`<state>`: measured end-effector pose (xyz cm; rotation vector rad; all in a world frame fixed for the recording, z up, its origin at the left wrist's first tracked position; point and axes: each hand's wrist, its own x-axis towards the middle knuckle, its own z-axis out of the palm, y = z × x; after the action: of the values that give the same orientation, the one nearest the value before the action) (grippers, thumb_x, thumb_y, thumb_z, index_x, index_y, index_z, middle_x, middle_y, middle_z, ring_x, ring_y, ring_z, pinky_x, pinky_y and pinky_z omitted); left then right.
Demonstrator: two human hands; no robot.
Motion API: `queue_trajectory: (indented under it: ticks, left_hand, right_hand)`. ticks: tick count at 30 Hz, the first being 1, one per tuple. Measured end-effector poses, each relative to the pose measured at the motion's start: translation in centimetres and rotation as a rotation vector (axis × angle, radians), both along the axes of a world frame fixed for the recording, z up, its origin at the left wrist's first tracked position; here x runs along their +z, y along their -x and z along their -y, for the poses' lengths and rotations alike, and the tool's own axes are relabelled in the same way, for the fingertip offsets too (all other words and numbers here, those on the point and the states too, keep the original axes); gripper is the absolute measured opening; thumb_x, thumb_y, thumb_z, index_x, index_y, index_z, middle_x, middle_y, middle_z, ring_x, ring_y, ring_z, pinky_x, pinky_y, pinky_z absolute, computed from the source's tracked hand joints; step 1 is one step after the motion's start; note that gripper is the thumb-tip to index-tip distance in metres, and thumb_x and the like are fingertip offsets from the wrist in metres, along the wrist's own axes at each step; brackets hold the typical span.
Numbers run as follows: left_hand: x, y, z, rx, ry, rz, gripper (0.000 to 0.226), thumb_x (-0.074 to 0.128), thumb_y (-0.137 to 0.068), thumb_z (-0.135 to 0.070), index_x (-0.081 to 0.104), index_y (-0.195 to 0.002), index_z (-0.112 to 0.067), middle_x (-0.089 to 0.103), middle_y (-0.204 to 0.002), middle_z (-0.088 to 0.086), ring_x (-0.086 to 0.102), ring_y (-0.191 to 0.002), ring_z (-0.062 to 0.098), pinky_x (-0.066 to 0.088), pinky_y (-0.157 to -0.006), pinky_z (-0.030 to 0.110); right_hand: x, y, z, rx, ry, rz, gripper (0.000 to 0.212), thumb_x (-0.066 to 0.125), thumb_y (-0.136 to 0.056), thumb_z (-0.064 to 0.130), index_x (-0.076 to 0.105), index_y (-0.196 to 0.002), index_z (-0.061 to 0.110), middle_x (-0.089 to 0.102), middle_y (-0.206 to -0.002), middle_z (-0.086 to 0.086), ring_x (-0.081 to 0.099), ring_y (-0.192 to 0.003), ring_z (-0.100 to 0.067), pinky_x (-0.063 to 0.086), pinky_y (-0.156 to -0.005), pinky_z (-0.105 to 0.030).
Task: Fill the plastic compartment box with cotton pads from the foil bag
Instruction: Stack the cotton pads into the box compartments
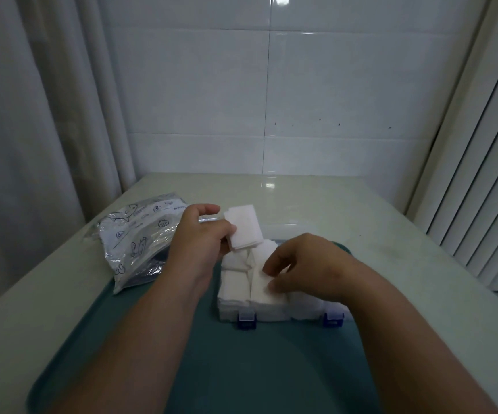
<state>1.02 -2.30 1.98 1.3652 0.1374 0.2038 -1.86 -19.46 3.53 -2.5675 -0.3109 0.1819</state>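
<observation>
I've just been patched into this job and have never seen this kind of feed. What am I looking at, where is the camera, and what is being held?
There is no machine here: these are a person's two bare hands, seen by one wide camera worn on the head, looking forward and down. A teal tray lies on a pale table. On the tray stands the clear plastic compartment box with blue latches, holding white packed pads. The foil bag lies to its left, at the tray's edge. The left hand holds a small stack of cotton pads over the box's far left part. The right hand is down in the box, thumb and forefinger pinching the packed pads.
</observation>
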Motion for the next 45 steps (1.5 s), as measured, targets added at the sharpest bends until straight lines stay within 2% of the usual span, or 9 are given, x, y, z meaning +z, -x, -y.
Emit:
queue_trajectory:
  ticks: [5, 9, 13, 17, 21, 29, 36, 39, 45]
  left_hand:
    - [0.0, 0.1, 0.2, -0.002, -0.011, -0.006, 0.034, 0.059, -0.085, 0.007, 0.054, -0.113, -0.012, 0.057, -0.109, 0.013, 0.063, -0.090, 0.026, 0.057, -0.085, 0.048]
    - [-0.2, 0.2, 0.2, -0.010, -0.016, -0.009, 0.034, 0.058, -0.085, 0.007, 0.054, -0.113, -0.012, 0.057, -0.113, 0.015, 0.062, -0.091, 0.026, 0.056, -0.084, 0.047]
    - [-0.2, 0.2, 0.0, -0.011, -0.022, -0.007, 0.034, 0.057, -0.085, 0.007, 0.053, -0.113, -0.012, 0.057, -0.112, 0.015, 0.062, -0.089, 0.026, 0.055, -0.085, 0.048]
    - [0.0, 0.2, -0.1, -0.011, -0.034, -0.003, 0.036, 0.059, -0.084, 0.006, 0.054, -0.113, -0.015, 0.060, -0.105, 0.012, 0.062, -0.085, 0.024, 0.057, -0.077, 0.042]
    - [0.8, -0.3, 0.6, -0.006, -0.156, 0.043, 0.039, 0.065, -0.080, 0.000, 0.055, -0.109, -0.024, 0.064, -0.102, 0.008, 0.066, -0.083, 0.022, 0.054, -0.062, 0.031]
    - [1.1, -1.7, 4.8, -0.090, -0.244, 0.010, 0.040, 0.067, -0.077, -0.002, 0.051, -0.100, -0.030, 0.065, -0.101, 0.012, 0.067, -0.088, 0.025, 0.059, -0.079, 0.048]
    - [0.9, -2.5, 7.6, -0.188, -0.263, -0.052, 0.035, 0.065, -0.082, 0.002, 0.050, -0.102, -0.023, 0.060, -0.105, 0.015, 0.066, -0.091, 0.031, 0.061, -0.072, 0.045]
    - [0.7, -2.7, 8.5, -0.209, -0.436, -0.014, 0.024, 0.068, -0.082, -0.002, 0.051, -0.088, -0.018, 0.061, -0.098, 0.013, 0.066, -0.088, 0.032, 0.062, -0.066, 0.041]
    - [0.0, -3.0, 10.1, -0.335, -0.791, 0.002, 0.021, 0.067, -0.084, -0.004, 0.061, -0.078, -0.023, 0.067, -0.094, 0.007, 0.070, -0.083, 0.024, 0.061, -0.077, 0.040]
  right_hand:
    - [-0.3, -0.2, -0.8, 0.015, 0.119, 0.053, 0.023, 0.068, -0.087, 0.026, 0.072, -0.108, 0.033, 0.063, -0.102, 0.012, 0.052, -0.074, -0.003, 0.040, -0.073, -0.016]
    - [-0.1, -0.3, -0.6, 0.003, 0.105, 0.115, 0.019, 0.073, -0.082, 0.023, 0.072, -0.099, 0.033, 0.051, -0.084, 0.018, 0.048, -0.070, -0.001, 0.036, -0.059, -0.011]
    - [0.0, -0.4, 0.0, -0.055, -0.054, 0.171, 0.016, 0.078, -0.077, 0.023, 0.065, -0.081, 0.031, 0.056, -0.083, 0.016, 0.052, -0.073, -0.001, 0.037, -0.058, -0.011]
    - [0.2, -0.6, 0.6, -0.122, -0.157, 0.201, 0.009, 0.071, -0.084, 0.023, 0.065, -0.082, 0.029, 0.063, -0.087, 0.013, 0.056, -0.077, -0.002, 0.041, -0.062, -0.014]
    - [0.0, -1.3, 1.9, -0.283, -0.369, 0.266, 0.007, 0.066, -0.085, 0.018, 0.067, -0.079, 0.020, 0.068, -0.079, 0.004, 0.062, -0.074, -0.013, 0.051, -0.066, -0.027]
    - [-0.5, -2.2, 2.7, -0.418, -0.692, 0.184, 0.018, 0.056, -0.095, 0.034, 0.057, -0.096, 0.015, 0.070, -0.093, -0.001, 0.064, -0.081, -0.018, 0.052, -0.066, -0.031]
    - [-0.7, -2.9, 4.0, -0.490, -0.619, 0.218, 0.011, 0.068, -0.084, 0.015, 0.057, -0.086, 0.014, 0.066, -0.083, -0.007, 0.060, -0.069, -0.018, 0.051, -0.057, -0.028]
    - [-0.9, -3.3, 4.8, -0.519, -0.531, 0.244, 0.009, 0.067, -0.083, 0.011, 0.059, -0.080, 0.015, 0.066, -0.085, -0.006, 0.064, -0.075, -0.021, 0.055, -0.061, -0.029]
    - [-1.2, -3.9, 6.0, -0.538, -0.202, 0.144, 0.010, 0.068, -0.083, 0.015, 0.066, -0.078, 0.024, 0.068, -0.084, -0.003, 0.067, -0.075, -0.019, 0.060, -0.074, -0.036]
